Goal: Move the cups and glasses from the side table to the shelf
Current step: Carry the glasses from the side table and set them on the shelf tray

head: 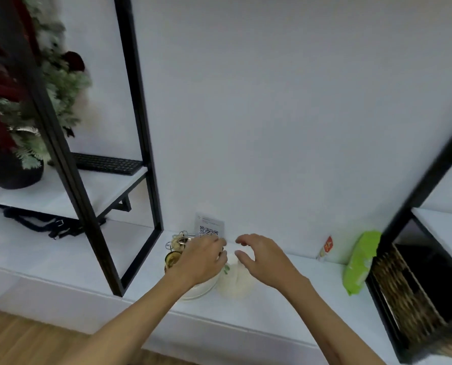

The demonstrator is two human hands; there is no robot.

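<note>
Fingers: left hand [203, 259] curled over the white bowl [201, 290], grip unclear; right hand [261, 256] spread, empty.
Pale cup [235, 281]: just right of the bowl, under the right hand.
QR card [209, 227]: behind the bowl, against the wall.

Two hands: left [199, 259], right [265, 259]. Relative to QR card [209, 227]: one white cup [235, 281] below; one green packet [361, 262], one small sachet [325, 247] right; one keyboard [106, 163], one potted tree [14, 101] upper left.
</note>
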